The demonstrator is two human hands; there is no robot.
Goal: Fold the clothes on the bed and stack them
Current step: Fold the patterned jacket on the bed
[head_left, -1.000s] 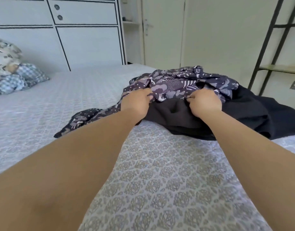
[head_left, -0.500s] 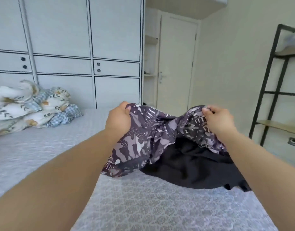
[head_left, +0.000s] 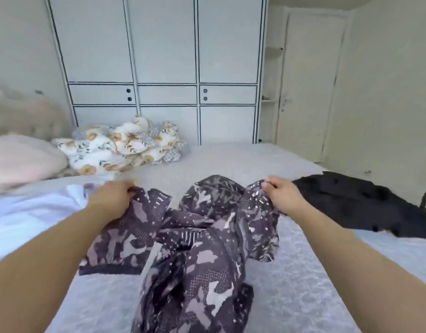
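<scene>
Gripping patterned garment (head_left: 183, 236) with curled fingers of left hand (head_left: 111, 200) and right hand (head_left: 282, 195), spreading over bed (head_left: 291, 272).

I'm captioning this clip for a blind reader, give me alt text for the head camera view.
Both hands, the left hand and right hand, grip the top edge of a purple camouflage-print garment that trails over a grey patterned bed. A black garment lies at right, a white one at left, and floral bedding beyond.
</scene>
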